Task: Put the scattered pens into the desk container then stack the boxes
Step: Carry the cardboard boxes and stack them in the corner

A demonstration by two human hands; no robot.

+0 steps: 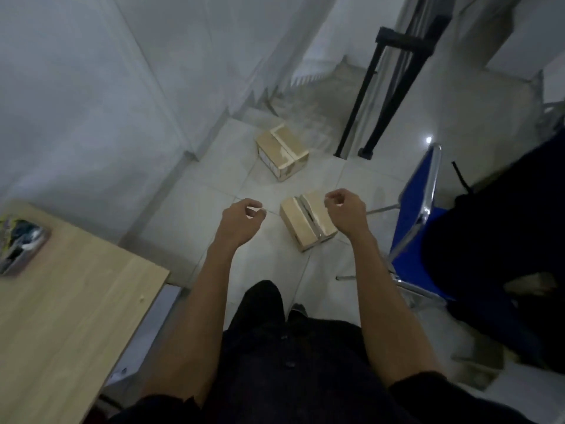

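Standing over the floor, the person seems at the stacking step — the grey desk container [21, 244] sits on the pale wooden desk [76, 316]. Left hand [241, 221] and right hand [347, 212] hang loosely curled, empty, above the near brown cardboard box [302, 224]; the far brown cardboard box [282, 151] lies well apart — next, grasp one.

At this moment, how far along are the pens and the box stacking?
No loose pens show on the desk; the container at its edge looks filled. Both hands, left and right, hover empty above the near box. The far box sits apart on the floor, so stacking remains.
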